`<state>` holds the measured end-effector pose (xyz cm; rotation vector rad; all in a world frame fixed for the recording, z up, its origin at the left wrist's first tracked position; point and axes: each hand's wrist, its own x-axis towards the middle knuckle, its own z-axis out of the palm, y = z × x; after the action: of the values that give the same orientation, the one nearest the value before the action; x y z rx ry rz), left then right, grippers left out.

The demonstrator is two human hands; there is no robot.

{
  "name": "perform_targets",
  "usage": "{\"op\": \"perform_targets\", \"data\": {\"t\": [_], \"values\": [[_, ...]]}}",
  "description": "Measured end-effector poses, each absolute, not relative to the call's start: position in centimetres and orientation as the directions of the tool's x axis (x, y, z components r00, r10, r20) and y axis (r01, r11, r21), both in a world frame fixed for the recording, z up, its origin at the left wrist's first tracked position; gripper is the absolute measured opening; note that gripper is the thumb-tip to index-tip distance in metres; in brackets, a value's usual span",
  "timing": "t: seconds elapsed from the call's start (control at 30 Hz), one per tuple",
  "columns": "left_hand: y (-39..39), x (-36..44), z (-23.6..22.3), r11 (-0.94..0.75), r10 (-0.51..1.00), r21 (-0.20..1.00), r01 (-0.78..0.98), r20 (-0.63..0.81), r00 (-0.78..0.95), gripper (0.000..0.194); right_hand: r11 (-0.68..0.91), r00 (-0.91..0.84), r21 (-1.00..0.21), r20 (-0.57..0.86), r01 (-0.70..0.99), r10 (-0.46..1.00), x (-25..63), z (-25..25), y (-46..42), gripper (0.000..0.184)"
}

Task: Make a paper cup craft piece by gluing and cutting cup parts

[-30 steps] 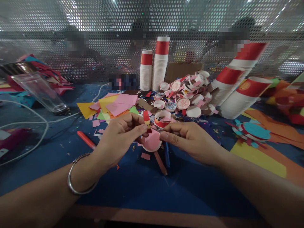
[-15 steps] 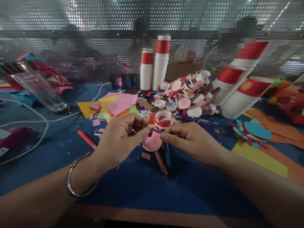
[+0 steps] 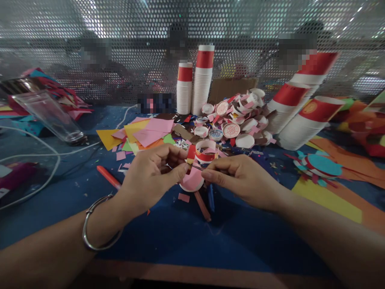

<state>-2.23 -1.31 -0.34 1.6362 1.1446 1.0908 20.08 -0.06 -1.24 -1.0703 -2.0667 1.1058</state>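
Note:
My left hand (image 3: 156, 172) and my right hand (image 3: 243, 178) face each other over the middle of the table, thumb pressed to fingers on each. Between their fingertips runs a thin dark strip (image 3: 196, 166), one end pinched in either hand; its material is hard to make out. Right below it lies a cut cup bottom with a pink face (image 3: 191, 181), partly covered by my fingers. A red printed cup ring (image 3: 207, 155) stands just behind. Under my hands a brown stick-like piece (image 3: 202, 206) and a blue pen (image 3: 211, 200) point toward me.
Cut cup pieces (image 3: 231, 130) are heaped behind my hands. Paper cup stacks (image 3: 201, 88) stand at the back, others (image 3: 300, 124) lean at right. Coloured paper (image 3: 156, 130), a red pen (image 3: 107, 176), a glass bottle (image 3: 51, 114), a cable (image 3: 58, 160) and a blue-topped paper turtle (image 3: 323, 165) lie around.
The whole view has shifted very slightly. Both hands keep their pinch on the strip, which shows a little less clearly now.

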Motion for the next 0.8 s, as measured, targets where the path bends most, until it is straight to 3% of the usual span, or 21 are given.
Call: {"op": "perform_targets", "data": {"t": [0.27, 0.57, 0.8], "values": [[-0.82, -2.51, -1.03, -0.083, 0.973, 0.997, 0.005, 0.08, 0.217, 0.012, 0.353, -0.519, -0.848, 0.11, 0.396, 0.848, 20.14, -1.23, -0.13, 0.047], [-0.62, -2.8, -0.92, -0.027, 0.958, 0.999, -0.027, 0.033, 0.284, 0.014, 0.357, -0.542, -0.851, 0.103, 0.386, 0.834, 20.28, -1.34, -0.13, 0.044], [-0.6, -2.45, -0.64, 0.139, 0.954, 0.977, -0.16, -0.088, 0.287, 0.015, 0.361, -0.524, -0.849, 0.119, 0.387, 0.843, 20.28, -1.34, -0.01, 0.044]]}}
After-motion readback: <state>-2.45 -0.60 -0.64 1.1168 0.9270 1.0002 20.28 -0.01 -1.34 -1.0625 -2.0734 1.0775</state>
